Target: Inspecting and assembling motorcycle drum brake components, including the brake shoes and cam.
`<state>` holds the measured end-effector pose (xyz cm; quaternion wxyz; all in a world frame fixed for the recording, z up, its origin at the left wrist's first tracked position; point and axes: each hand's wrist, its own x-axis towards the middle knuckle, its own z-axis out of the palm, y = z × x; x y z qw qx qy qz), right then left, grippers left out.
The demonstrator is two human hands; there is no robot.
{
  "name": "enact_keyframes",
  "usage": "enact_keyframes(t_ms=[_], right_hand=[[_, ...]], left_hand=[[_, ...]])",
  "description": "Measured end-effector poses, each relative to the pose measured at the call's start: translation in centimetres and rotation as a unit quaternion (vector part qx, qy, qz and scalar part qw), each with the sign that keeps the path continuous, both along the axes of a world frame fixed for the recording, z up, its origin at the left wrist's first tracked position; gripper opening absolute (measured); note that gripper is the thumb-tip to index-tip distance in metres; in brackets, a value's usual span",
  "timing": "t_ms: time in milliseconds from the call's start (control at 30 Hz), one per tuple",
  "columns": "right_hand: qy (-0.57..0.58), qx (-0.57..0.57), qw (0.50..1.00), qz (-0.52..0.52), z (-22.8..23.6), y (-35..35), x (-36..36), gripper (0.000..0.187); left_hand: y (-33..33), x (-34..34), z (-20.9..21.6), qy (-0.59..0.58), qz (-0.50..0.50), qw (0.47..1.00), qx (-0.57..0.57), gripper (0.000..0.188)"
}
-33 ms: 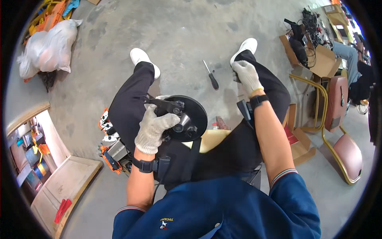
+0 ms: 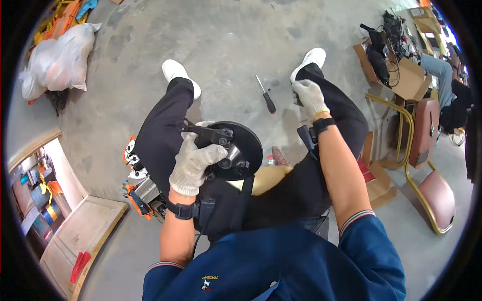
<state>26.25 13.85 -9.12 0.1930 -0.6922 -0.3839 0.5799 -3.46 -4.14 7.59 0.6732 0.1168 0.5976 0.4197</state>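
Note:
A black round disc (image 2: 249,145) with a metallic cone-shaped hub and a black bracket arm is held over my lap. My gloved left hand (image 2: 193,163) is closed round its bracket side, thumb lying across near the hub; part of the disc's mount is hidden by the fingers. My gloved right hand (image 2: 310,97) is out by my right shin, fingers curled in, with a small dark bit at the fingertips that I cannot make out. On the floor between my feet lies a screwdriver (image 2: 269,100) with a black handle, beside a tiny dark piece.
Orange and white power tools (image 2: 140,193) lie beside my left leg. A pale yellow piece (image 2: 271,179) shows under the disc. To the right are an open carton (image 2: 409,78) with cables and a gold-framed chair (image 2: 436,198). A white plastic bag (image 2: 63,62) stands far left, a wooden board (image 2: 93,220) nearer.
The whole view has shifted very slightly. My right hand is a touch farther left; the left hand keeps its hold on the disc.

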Motion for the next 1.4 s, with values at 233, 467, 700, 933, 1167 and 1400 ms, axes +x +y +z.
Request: enact_keyframes(t_ms=[233, 467, 700, 933, 1167, 1400], right_hand=[[-0.203, -0.029, 0.966, 0.157, -17.0, -0.3, -0.2, 0.034], [-0.361, -0.078, 0.901, 0.226, -24.1, 0.7, -4.1, 0.043], [-0.335, -0.056, 0.918, 0.203, -24.1, 0.2, -3.9, 0.032], [0.155, -0.129, 0.979, -0.045, -13.0, 3.6, -5.5, 0.035], [0.322, -0.074, 0.937, 0.116, 9.4, 3.4, -10.4, 0.026], [0.179, 0.027, 0.949, 0.257, 22.2, -6.6, -7.3, 0.026]], left_hand=[[4.1, -0.3, -3.2, -0.081, 0.036, 0.990, -0.109, 0.057], [4.8, -0.2, -5.5, -0.054, 0.100, 0.963, -0.244, 0.066], [5.0, 0.0, -5.8, -0.057, 0.088, 0.964, -0.246, 0.062], [5.6, 0.5, -3.9, -0.039, 0.068, 0.983, -0.163, 0.040], [3.2, 1.5, 0.8, 0.039, 0.032, 0.998, -0.039, 0.041], [-1.9, 3.3, 3.6, 0.158, 0.007, 0.984, 0.078, 0.054]])
